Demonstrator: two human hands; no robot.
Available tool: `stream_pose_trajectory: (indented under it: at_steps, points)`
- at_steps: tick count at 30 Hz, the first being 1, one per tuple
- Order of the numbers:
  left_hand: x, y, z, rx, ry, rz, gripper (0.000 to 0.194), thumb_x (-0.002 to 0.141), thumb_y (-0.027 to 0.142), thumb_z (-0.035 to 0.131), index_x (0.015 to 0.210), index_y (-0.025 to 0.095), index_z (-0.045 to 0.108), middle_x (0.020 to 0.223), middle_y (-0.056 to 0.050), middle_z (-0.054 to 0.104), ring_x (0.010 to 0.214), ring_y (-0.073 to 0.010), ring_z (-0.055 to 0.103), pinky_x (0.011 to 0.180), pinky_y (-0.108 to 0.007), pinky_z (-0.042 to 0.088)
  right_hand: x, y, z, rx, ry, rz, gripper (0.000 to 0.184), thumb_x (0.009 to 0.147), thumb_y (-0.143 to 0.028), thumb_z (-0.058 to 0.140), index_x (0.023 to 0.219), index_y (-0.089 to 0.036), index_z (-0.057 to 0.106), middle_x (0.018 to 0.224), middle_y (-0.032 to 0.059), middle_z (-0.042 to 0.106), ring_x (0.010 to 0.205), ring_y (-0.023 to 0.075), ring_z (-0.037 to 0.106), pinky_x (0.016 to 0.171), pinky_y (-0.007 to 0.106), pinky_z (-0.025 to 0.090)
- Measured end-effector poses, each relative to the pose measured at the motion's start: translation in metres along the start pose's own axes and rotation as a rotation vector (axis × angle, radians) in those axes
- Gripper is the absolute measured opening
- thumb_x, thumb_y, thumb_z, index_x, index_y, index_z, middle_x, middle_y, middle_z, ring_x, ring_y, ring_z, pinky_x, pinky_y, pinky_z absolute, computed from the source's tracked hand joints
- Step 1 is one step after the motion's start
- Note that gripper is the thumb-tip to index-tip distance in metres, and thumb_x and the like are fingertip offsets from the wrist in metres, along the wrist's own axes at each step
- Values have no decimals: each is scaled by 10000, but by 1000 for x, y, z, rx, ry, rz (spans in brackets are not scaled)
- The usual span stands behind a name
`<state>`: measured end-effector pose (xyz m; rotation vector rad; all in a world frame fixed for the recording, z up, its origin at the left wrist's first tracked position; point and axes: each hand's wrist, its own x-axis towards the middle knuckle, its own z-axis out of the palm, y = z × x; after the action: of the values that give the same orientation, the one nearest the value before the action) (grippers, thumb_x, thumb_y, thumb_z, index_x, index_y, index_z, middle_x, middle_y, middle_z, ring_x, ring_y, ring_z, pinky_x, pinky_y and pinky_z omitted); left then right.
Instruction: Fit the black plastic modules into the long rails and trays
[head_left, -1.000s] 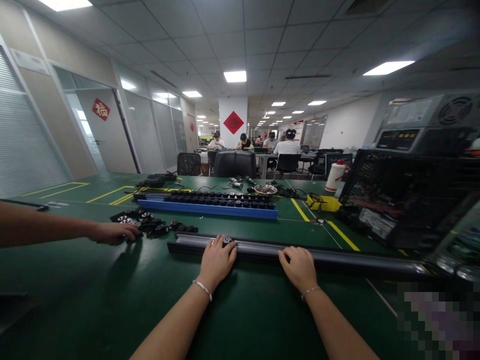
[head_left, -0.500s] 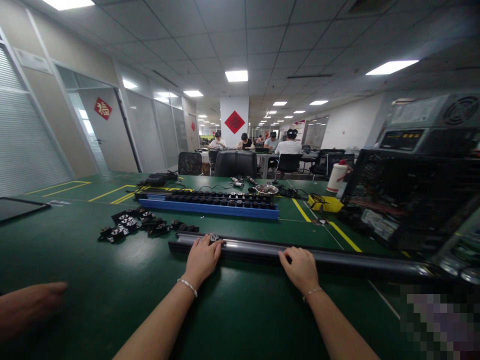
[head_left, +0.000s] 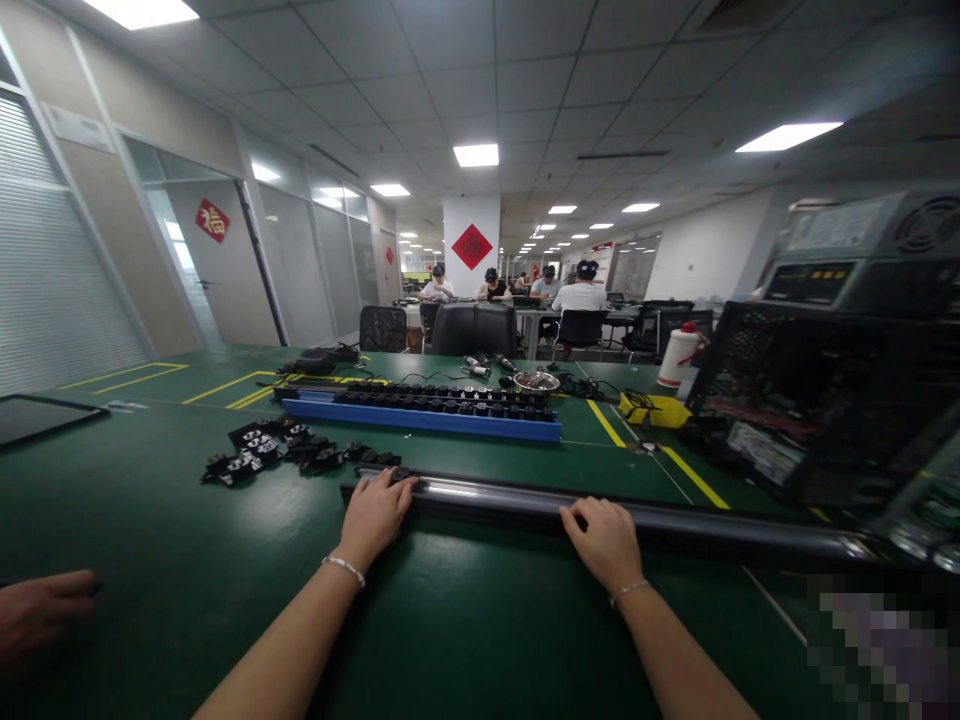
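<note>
"On the green table (head_left: pixel 450 640), what lay nearest?"

"A long black rail (head_left: pixel 495 493), crosswise before the person, with a blue bar (head_left: pixel 420 419) beyond it."

"And the hands?"

"The right hand (head_left: pixel 606 540) was bent over the rail's middle, thumb apart from fingers; whether it gripped, I couldn't tell. The left hand (head_left: pixel 373 515), near the rail's left end, was pinched around a small black piece (head_left: pixel 403 473) on its top."
</note>
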<state>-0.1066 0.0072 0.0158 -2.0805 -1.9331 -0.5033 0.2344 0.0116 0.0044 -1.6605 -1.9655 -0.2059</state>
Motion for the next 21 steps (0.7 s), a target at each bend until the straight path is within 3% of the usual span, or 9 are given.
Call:
stream_pose_trajectory:
  at_steps: [14, 21]
  points:
    - [3, -30, -2, 52, -89, -134, 400, 906, 337, 281, 1166, 321, 584, 1233, -95, 574, 1200, -232, 465, 981, -454, 331, 0, 3, -3, -5, -74, -37, 350, 772, -547, 499, 755, -225, 636, 804, 19, 627, 812, 179, 537, 782, 336, 322]
    - [4, -49, -6, -47, -132, -197, 448, 906, 374, 250, 1193, 270, 578, 1261, -99, 538, 1094, -219, 550, 914, -322, 416, -1, 4, -4, -36, -93, -54, 254, 745, -463, 565, 774, -221, 635, 832, 16, 625, 830, 180, 542, 778, 335, 331]
